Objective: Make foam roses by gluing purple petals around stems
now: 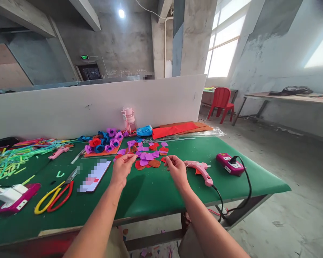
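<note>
My left hand (123, 167) hovers over the green table, its thumb and fingertips pinched together at the left side of the petal pieces. Across from it, my right hand (175, 169) is pinched too, near a small red piece at its fingertips. What either pinch holds is too small to make out. Between and beyond the hands lie loose purple, red and brown petal pieces (148, 156). Just right of my right hand rests a pink glue gun (201, 171) with a black cord. Finished purple, blue and red paper flowers (103, 141) are heaped behind my left hand.
Left of my hands are a phone (95, 176), scissors (55, 197), a second pink glue gun (59, 152), a power strip with a white plug (17, 199) and green strips (9, 159). A purple socket block (230, 164) sits right; a pink bottle (128, 120) stands behind.
</note>
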